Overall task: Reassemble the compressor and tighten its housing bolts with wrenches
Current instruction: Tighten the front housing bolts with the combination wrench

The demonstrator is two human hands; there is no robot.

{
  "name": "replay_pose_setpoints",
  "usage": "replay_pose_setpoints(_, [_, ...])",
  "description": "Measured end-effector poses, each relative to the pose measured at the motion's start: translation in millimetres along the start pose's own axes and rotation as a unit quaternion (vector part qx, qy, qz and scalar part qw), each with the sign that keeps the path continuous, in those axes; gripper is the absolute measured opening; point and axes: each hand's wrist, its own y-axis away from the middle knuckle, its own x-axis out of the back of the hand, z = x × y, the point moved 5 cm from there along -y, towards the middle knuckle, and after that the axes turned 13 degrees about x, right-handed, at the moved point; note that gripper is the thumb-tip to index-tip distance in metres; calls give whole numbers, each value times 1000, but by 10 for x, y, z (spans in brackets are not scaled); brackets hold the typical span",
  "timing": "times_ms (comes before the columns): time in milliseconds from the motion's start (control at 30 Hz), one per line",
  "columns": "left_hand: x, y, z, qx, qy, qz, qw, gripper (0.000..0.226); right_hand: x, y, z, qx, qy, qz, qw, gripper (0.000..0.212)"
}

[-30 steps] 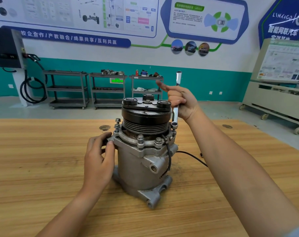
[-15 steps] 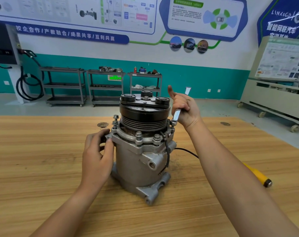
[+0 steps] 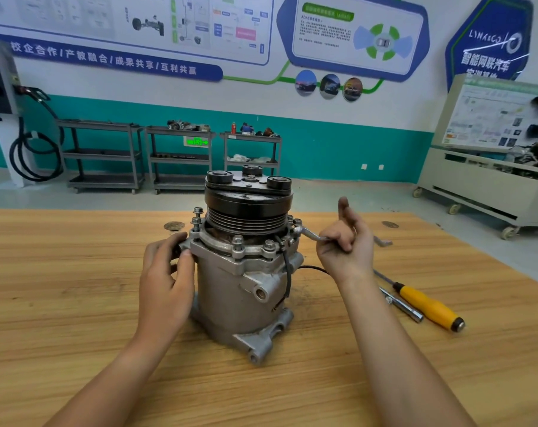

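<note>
Tipping wrench into turning plane on the right-side bolt

Ring wrench [image 3: 307,234] stood upright a second ago, leaned half a second ago, and now lies near level, its ring at the housing bolt [image 3: 297,223] on the flange's right. Right hand [image 3: 344,245] is curled round the shank, index finger raised. Left hand [image 3: 166,272] grips the flange lug as before, bracing the compressor [image 3: 246,272], which stands upright mid-worktop [image 3: 61,303]. Judgement: wrench is placed for a tightening stroke. The two left bolts [image 3: 197,217] stand proud, likely not run down.
</note>
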Motion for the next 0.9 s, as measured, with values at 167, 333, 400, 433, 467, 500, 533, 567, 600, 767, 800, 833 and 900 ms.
replay_pose_setpoints(167, [8, 2, -1, -2, -1, -4, 1000, 29, -326, -40, -187, 12, 7, -17, 1000, 58])
replay_pose_setpoints(333, [9, -11, -19, -2, -7, -9, 1000, 30, -610, -197, -270, 18, 53, 8, 998, 71])
replay_pose_setpoints(400, [12, -15, -23, -3, -10, -8, 1000, 31, -673, -286, -199, 1, 80, 36, 996, 63])
replay_pose_setpoints(433, [14, -15, -23, -4, -10, -8, 1000, 31, -687, -328, -143, -10, 97, 43, 994, 61])
replay_pose_setpoints(467, [15, -15, -25, -5, -10, -9, 1000, 31, -691, -370, -82, -21, 113, 45, 992, 59])
replay_pose_setpoints(500, [16, -15, -24, -5, -11, -8, 1000, 30, -691, -404, -18, -33, 126, 46, 990, 59])
replay_pose_setpoints(533, [16, -15, -24, -5, -12, -8, 1000, 30, -687, -434, 46, -48, 132, 45, 989, 59])
replay_pose_setpoints(567, [16, -13, -22, -5, -12, -8, 1000, 30, -685, -457, 105, -63, 135, 42, 988, 58])
replay_pose_setpoints(600, [12, -13, -18, -5, -13, -8, 1000, 30, -692, -477, 151, -76, 137, 38, 987, 58])
replay_pose_setpoints(767, [15, -5, 2, -10, -7, -10, 1000, 30, -744, -537, 366, -144, 199, 4, 969, 59])
replay_pose_setpoints(800, [16, -6, 4, -12, -7, -11, 1000, 31, -747, -537, 415, -158, 215, 3, 964, 57])
replay_pose_setpoints(833, [18, -7, 3, -13, -7, -12, 1000, 31, -745, -529, 464, -169, 230, 4, 958, 55])
replay_pose_setpoints(900, [17, -8, 3, -11, -7, -13, 1000, 32, -735, -507, 543, -182, 244, 13, 952, 50])
